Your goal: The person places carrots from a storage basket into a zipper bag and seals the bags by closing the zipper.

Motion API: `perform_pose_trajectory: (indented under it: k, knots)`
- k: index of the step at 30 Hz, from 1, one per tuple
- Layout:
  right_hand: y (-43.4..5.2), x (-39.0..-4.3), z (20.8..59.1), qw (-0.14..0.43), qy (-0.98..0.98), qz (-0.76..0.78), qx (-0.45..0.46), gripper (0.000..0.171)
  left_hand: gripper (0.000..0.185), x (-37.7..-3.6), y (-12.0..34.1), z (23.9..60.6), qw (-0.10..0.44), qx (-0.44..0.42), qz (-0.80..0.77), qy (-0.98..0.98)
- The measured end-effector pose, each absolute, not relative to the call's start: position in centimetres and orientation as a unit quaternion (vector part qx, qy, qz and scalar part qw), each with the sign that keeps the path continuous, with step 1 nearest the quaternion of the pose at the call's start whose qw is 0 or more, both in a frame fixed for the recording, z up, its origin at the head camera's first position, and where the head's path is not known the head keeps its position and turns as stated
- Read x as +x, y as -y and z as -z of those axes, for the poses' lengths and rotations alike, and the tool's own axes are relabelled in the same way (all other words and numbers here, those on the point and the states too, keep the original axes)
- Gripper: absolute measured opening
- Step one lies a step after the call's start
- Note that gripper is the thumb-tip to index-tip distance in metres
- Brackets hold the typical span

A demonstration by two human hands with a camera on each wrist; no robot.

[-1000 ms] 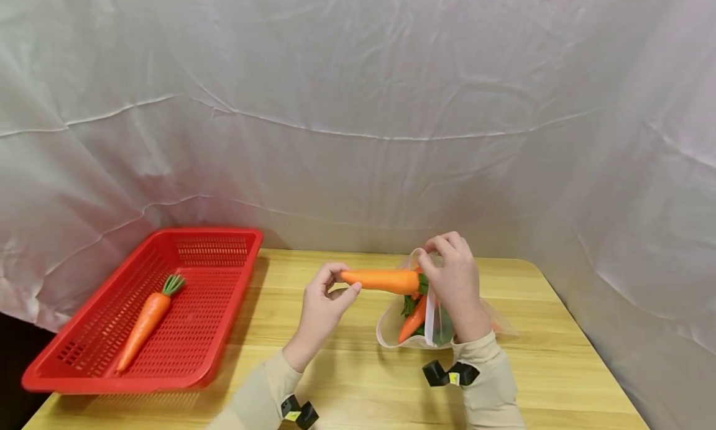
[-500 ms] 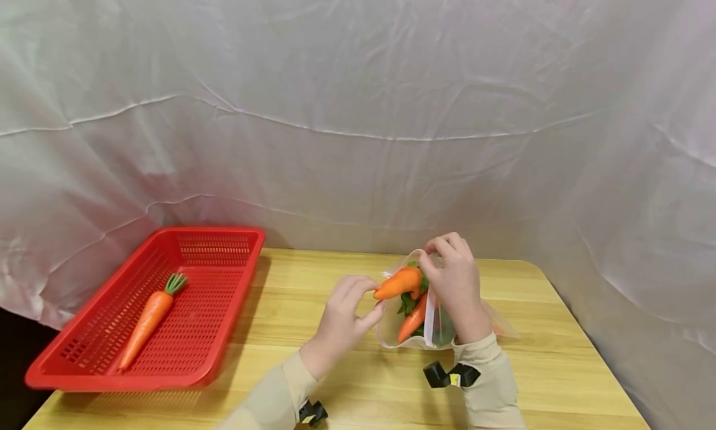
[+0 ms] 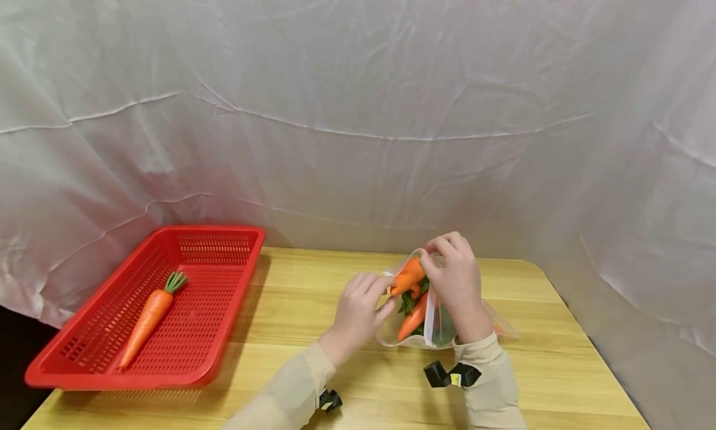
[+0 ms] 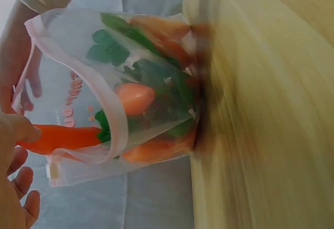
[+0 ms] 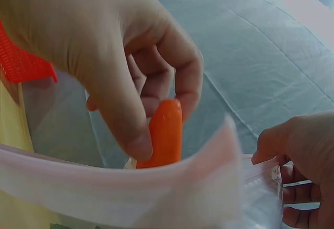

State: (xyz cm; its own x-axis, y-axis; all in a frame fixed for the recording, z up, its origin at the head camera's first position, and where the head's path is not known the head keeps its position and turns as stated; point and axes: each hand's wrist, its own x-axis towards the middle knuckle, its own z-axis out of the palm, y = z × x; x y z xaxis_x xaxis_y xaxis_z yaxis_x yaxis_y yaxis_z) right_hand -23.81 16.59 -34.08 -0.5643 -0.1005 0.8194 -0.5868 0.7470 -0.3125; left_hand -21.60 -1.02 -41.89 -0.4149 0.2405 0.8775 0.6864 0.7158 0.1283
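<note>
My left hand (image 3: 376, 293) pinches the pointed end of an orange carrot (image 3: 408, 276) whose leafy end is inside the mouth of a clear plastic bag (image 3: 442, 325). In the right wrist view its fingers (image 5: 130, 98) curl round that carrot (image 5: 166, 132) just above the bag's rim (image 5: 130, 190). My right hand (image 3: 447, 262) grips the top edge of the bag and holds it upright on the wooden table (image 3: 358, 380). In the left wrist view the bag (image 4: 130, 88) holds other carrots and green leaves, and the held carrot (image 4: 62, 137) crosses its rim.
A red mesh basket (image 3: 220, 274) sits at the table's left with one carrot (image 3: 146, 319) lying in it. Wrinkled white cloth (image 3: 358, 107) hangs behind the table and along its right side. The table's right edge lies close beyond the bag.
My left hand has moved right with the carrot, which went from level outside the bag to mostly inside its mouth. The right hand and the bag have stayed in place.
</note>
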Motion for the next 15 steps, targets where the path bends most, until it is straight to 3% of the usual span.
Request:
perform_pose_trajectory:
  k: [15]
  knots:
    - [-16.76, -23.83, 34.18, 0.424, 0.83, -0.298, 0.205, 0.01, 0.019, -21.91, 0.04, 42.37, 0.458, -0.272, 0.208, 0.82]
